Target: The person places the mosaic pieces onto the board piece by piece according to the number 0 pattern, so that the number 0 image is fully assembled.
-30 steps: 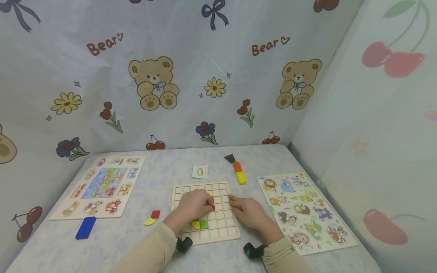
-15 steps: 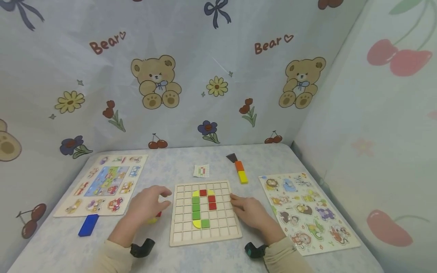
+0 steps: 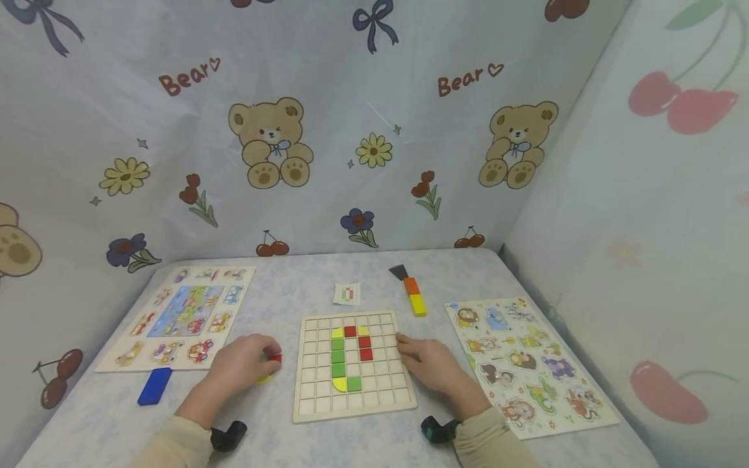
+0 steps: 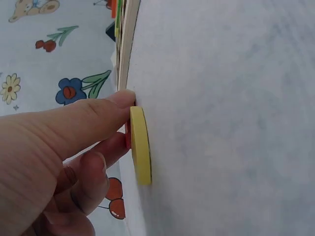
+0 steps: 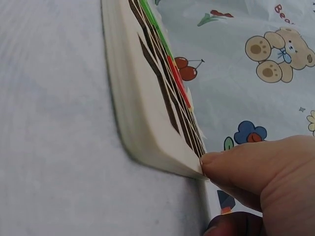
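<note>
My left hand [image 3: 242,361] is left of the wooden grid board [image 3: 383,398], pinching a red square tile [image 3: 275,358] between thumb and finger at the table. Just beside that tile lies a yellow quarter-circle tile [image 4: 141,147], partly covered by the hand in the head view. Green tiles [image 3: 337,356], red tiles [image 3: 365,348] and yellow quarter-circles [image 3: 340,384] sit in the board's cells in a partial ring. At the board's right edge my right hand [image 3: 433,365] touches the rim with extended fingers; its thumb [image 5: 236,164] shows against the edge.
A small pattern card [image 3: 348,294] lies behind the board. Orange and yellow blocks [image 3: 414,296] with a dark piece lie back right. An animal puzzle [image 3: 515,354] is at right, a vehicle puzzle [image 3: 131,364] at left, with a blue block [image 3: 155,386] below it.
My left hand has left the board, uncovering its tiles, and moved left to the loose pieces, where it now pinches the red tile. The right hand stays at the board's edge.
</note>
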The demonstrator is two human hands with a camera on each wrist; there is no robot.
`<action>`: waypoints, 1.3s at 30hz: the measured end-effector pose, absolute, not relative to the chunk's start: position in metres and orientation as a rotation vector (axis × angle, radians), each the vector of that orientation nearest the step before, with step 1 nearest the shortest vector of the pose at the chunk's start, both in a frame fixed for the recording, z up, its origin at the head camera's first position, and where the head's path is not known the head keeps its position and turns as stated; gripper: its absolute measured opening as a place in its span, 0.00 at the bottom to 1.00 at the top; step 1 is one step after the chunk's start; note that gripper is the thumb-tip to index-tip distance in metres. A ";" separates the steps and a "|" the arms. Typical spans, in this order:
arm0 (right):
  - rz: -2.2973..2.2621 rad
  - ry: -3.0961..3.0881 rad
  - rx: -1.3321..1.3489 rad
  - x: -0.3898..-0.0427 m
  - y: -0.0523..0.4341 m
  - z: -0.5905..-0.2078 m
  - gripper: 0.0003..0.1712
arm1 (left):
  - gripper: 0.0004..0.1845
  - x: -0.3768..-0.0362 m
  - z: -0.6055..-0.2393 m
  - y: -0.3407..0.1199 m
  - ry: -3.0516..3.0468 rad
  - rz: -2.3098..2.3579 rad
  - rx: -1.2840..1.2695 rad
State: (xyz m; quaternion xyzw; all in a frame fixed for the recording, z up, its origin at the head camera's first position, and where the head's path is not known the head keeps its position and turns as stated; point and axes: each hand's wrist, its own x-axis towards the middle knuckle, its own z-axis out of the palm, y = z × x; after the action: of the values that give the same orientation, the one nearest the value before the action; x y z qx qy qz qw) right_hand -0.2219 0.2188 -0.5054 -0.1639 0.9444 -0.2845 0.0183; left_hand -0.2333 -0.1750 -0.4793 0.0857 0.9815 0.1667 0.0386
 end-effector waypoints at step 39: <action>-0.862 2.919 -0.522 -0.222 0.220 -0.504 0.22 | 0.02 -0.217 -0.481 -0.020 2.989 0.585 0.777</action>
State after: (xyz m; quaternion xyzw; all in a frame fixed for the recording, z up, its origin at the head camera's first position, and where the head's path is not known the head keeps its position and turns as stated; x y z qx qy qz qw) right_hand -0.2222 0.2196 -0.5038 -0.1690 0.9449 -0.2790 0.0267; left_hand -0.2168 -0.0197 -0.4805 0.2472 0.9509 0.1860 -0.0008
